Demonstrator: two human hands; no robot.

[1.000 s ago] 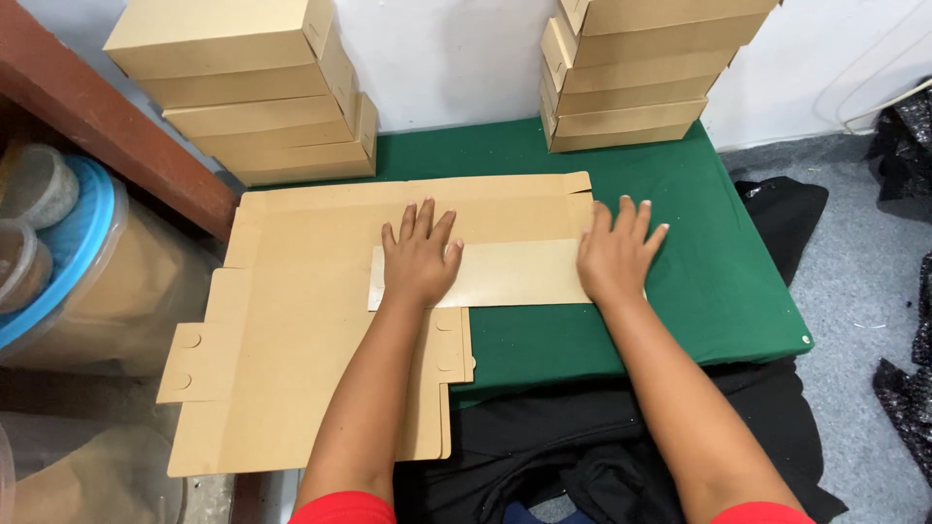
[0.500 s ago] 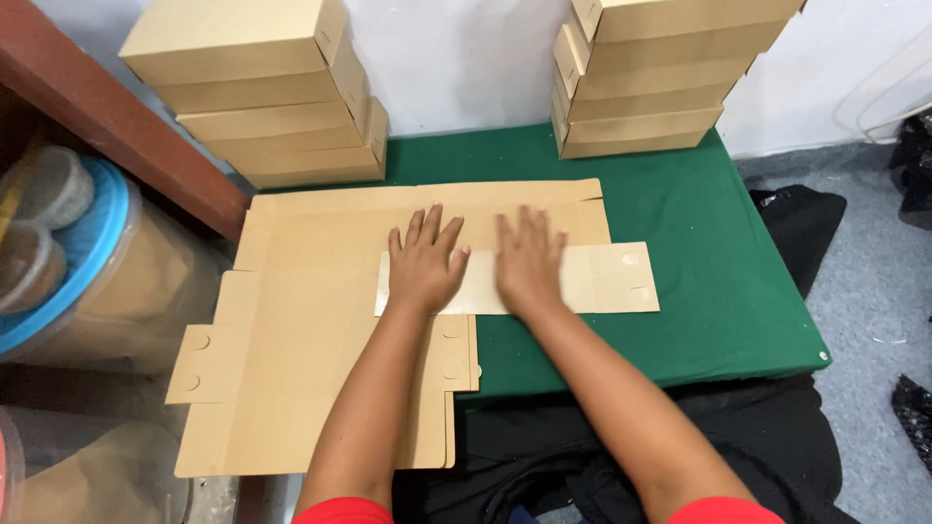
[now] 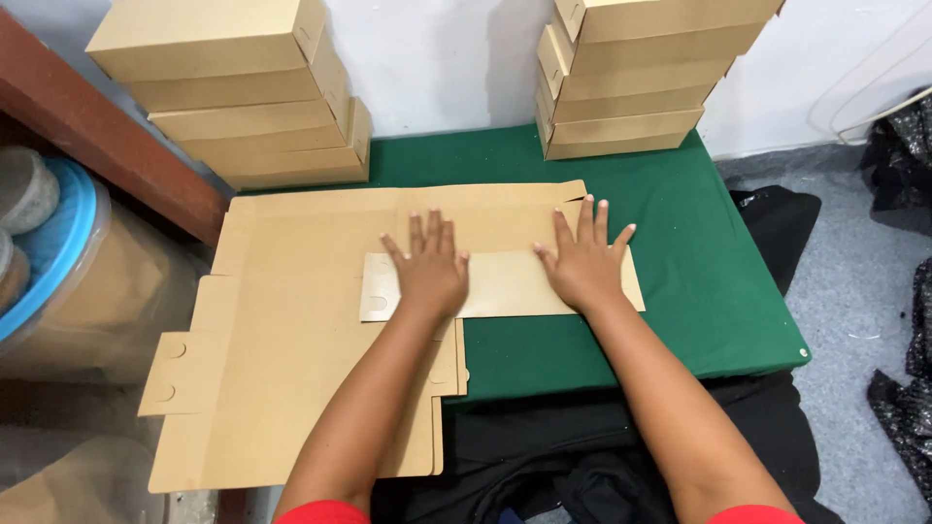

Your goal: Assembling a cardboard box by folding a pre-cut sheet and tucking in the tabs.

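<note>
Press the folded flap point(image 3: 500, 283) flat against the cardboard sheet point(image 3: 291, 320) with even palm pressure along the whole crease, keeping its edges square to the sheet, which lies on the left of the green surface point(image 3: 699, 291). The left hand point(image 3: 429, 272) and right hand point(image 3: 582, 264) rest palm-down on the flap's left and right parts. All fingers are spread flat and grip nothing.

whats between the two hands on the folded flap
Head view: only a bare stretch of the flap lies between the left hand and right hand.
</note>
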